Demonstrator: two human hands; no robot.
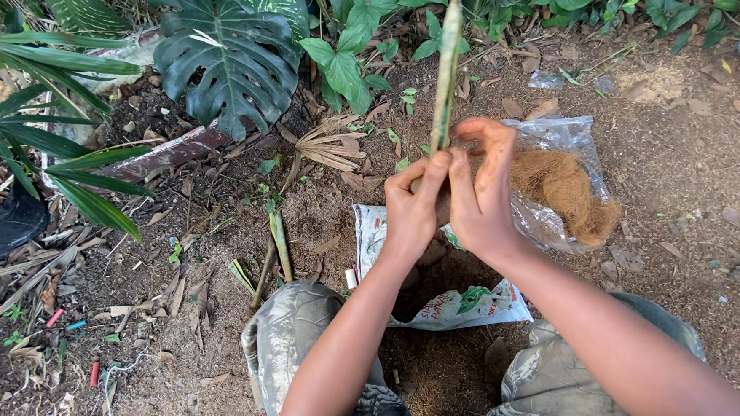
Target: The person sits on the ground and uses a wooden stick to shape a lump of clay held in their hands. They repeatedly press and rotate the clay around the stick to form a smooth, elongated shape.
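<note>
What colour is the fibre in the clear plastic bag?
Reddish-brown fibre, clearest in the head view.

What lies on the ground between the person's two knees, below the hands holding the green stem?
In the head view, a printed white bag lies flat on the brown soil between the knees, below the left hand and right hand.

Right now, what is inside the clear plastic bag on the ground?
The clear bag holds a clump of brown fibre. The right hand covers the bag's left end, so what lies there cannot be seen.
</note>
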